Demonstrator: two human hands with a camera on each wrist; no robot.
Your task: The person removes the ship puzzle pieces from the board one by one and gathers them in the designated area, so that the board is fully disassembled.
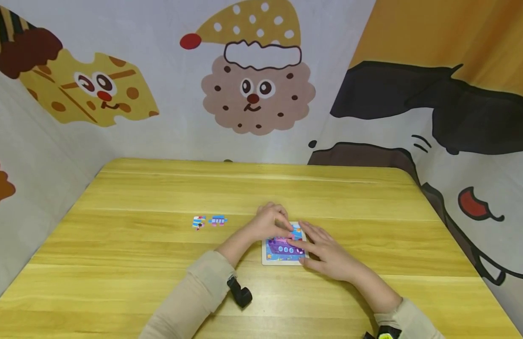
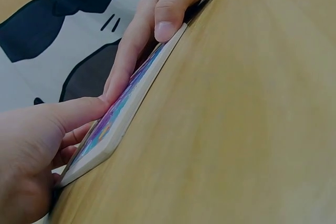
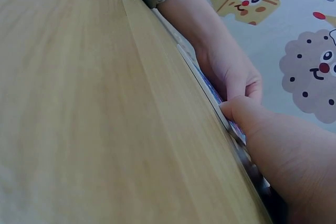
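A small jigsaw puzzle (image 1: 282,256) in a pale frame lies flat on the table, its picture mostly purple, pink and blue. My left hand (image 1: 269,223) bends over its upper left side. Left thumb and index fingertips come close together at the picture; whether a piece is between them is hidden. My right hand (image 1: 331,254) spreads its fingers over the right side, the index fingertip on the picture near the left thumb. In the left wrist view, the right thumb (image 2: 165,31) rests at the frame's edge. Two loose puzzle pieces, one striped (image 1: 198,222) and one blue and pink (image 1: 218,220), lie left of the hands.
The wooden table (image 1: 138,278) extends around the puzzle on all sides. Behind it hangs a pale cloth with cartoon figures, among them a cookie (image 1: 258,101) and a cheese wedge (image 1: 92,89). Black straps (image 1: 240,292) are on both wrists.
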